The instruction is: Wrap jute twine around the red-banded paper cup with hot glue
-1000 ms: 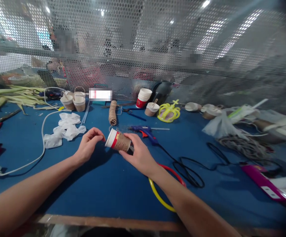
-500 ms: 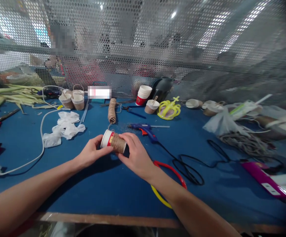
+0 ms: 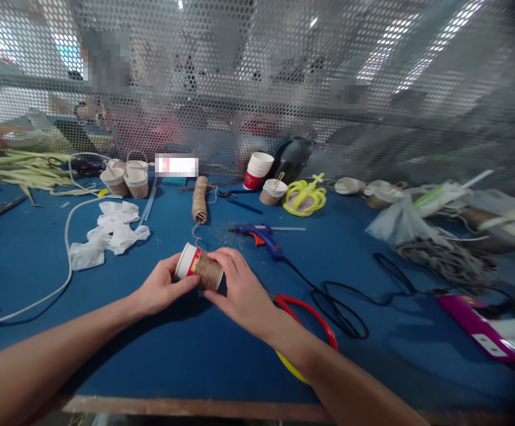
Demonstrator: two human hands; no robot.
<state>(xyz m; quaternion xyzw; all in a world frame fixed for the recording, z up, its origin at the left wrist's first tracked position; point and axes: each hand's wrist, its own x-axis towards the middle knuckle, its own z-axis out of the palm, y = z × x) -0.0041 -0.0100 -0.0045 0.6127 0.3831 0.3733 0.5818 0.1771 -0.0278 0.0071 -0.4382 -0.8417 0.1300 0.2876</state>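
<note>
A paper cup (image 3: 187, 260), white and red, lies on its side between my hands, with brown twine (image 3: 208, 271) wound around its lower part. My left hand (image 3: 162, 286) grips the cup near its rim, thumb along the front. Around the twine-covered end, my right hand (image 3: 238, 291) is closed with fingers over the top and thumb below. A loose strand runs from the cup up to a roll of twine (image 3: 199, 201) lying behind it. Beside my right forearm, scissors (image 3: 304, 307) with red and yellow handles are partly hidden.
A blue glue gun (image 3: 261, 232) lies right of the twine, its black cord trailing to a purple power strip (image 3: 479, 325). Crumpled white cloth (image 3: 110, 228) and a white cable (image 3: 68, 236) are at left. Stacked cups (image 3: 257, 170) and a yellow crown-shaped piece (image 3: 304, 198) stand toward the perforated screen (image 3: 240, 77).
Both hands and the cup have shifted slightly left and toward me. My hands keep their hold, and the view has moved a little.
</note>
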